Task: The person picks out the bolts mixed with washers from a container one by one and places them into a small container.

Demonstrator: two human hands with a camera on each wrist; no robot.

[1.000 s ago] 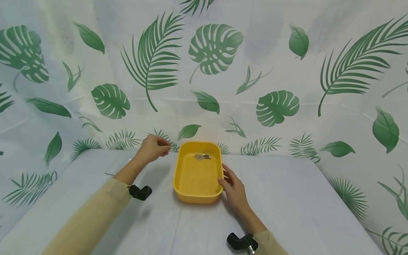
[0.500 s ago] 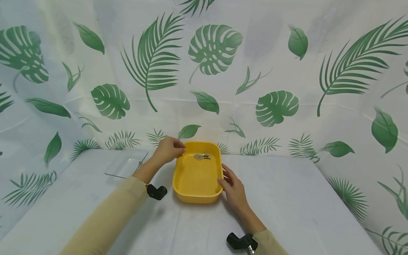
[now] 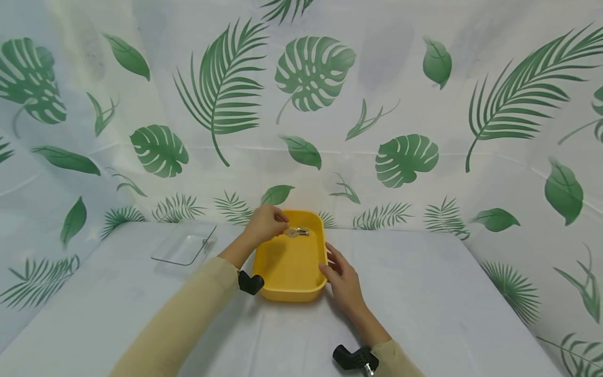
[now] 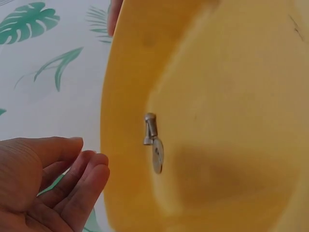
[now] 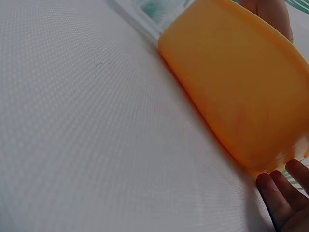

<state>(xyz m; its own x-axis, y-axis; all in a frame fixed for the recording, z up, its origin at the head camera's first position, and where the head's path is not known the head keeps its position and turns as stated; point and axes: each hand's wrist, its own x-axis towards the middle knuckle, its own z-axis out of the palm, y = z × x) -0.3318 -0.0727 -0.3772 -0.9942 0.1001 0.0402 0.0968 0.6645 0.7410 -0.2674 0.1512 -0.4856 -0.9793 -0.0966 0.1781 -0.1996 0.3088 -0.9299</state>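
A yellow plastic bin (image 3: 292, 296) stands on the white-covered table. My left hand (image 3: 266, 223) is over its far left part, fingers bent loosely and nothing visible between them in the left wrist view. Close to those fingertips, in the bin's far end, lie a flat silver disc (image 4: 158, 155) and short metal cylinder-like pieces (image 4: 150, 126); whether they are joined I cannot tell. At the bin's right side my right hand (image 3: 346, 283) rests against the outer wall, its thumb at the rim. Fingertips (image 5: 270, 186) show beside the bin's lower corner in the right wrist view.
A clear open box (image 3: 169, 261) stands left of the bin, with a small metal-looking thing (image 3: 208, 243) near its right side. Behind the table hangs a white cloth (image 3: 330, 173) printed with green leaves.
My left hand has moved right, from left of the bin to over its far end, leaving the clear box in fuller view. The right hand stays at the bin's side.
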